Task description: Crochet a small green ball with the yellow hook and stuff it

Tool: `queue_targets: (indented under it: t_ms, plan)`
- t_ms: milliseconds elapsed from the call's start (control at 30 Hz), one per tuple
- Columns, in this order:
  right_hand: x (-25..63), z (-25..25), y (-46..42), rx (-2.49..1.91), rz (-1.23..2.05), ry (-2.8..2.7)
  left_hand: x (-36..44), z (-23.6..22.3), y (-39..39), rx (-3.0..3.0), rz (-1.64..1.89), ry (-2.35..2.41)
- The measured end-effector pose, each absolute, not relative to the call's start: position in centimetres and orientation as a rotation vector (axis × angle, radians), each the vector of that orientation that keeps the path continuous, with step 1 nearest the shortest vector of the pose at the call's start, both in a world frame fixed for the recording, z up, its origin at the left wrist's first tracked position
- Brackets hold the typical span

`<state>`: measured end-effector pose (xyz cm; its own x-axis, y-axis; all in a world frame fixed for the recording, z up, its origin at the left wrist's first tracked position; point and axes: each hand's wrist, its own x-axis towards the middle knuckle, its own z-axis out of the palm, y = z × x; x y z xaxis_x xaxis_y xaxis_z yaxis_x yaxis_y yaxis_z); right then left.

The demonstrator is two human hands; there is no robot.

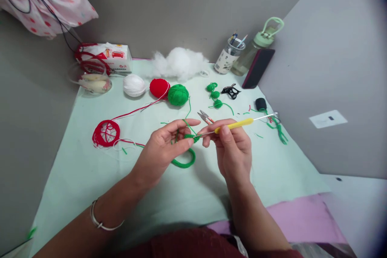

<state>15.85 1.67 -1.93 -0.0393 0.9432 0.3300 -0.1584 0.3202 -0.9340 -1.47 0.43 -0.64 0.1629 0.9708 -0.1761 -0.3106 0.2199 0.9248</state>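
My left hand [165,145] pinches a small green crochet piece [192,138] between thumb and fingers, with green yarn running over the raised forefinger. In my right hand [232,145] is a crochet hook [234,125] with a yellow handle, its metal tip at the green piece. From the piece the strand leads up to a green yarn ball [178,95]. A green ring [185,160] lies on the table below my left fingers. Scissors [205,117] rest just behind my hands, their handles hidden by the right one.
Red [159,88] and white yarn balls [134,86] sit behind, near white stuffing [181,63]. A red yarn coil [106,133] lies left. Small green balls [215,94], a black claw clip [231,91], a phone [258,68], a bottle [250,54] and a pencil cup [229,57] stand right.
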Motion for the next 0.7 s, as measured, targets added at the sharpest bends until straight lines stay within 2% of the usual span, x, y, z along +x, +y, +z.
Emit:
queue_targets:
  t_ms: [67, 200, 267, 333, 400, 567, 700]
  plan:
    - [15.8, -2.0, 1.2, -0.866, 0.919, -1.378, -1.4, -0.7, 0.3, 0.943, 1.116, 1.003]
    - [15.8, -2.9, 0.4, -0.882, 0.409, -1.719, -0.9, -0.7, 0.0, 1.044, 1.199, 1.145]
    - [15.8, -3.3, 0.2, -0.871, 0.125, -1.873, -0.7, -0.9, -0.1, 0.938, 1.204, 1.108]
    - [15.8, -3.4, 0.1, -0.882, -0.02, -1.912, -0.6, -1.1, 0.0, 0.704, 1.12, 0.959]
    - [15.9, -3.1, 0.2, -0.89, 0.091, -1.807, -0.7, -1.2, 0.3, 0.486, 1.029, 0.818]
    - [15.9, -2.1, 1.3, -0.87, 0.78, -1.38, -1.3, -0.7, 0.8, 0.475, 1.052, 0.794]
    - [15.6, -2.4, 1.5, -0.861, 0.874, -1.417, -0.9, -0.5, 0.3, 0.618, 1.083, 0.852]
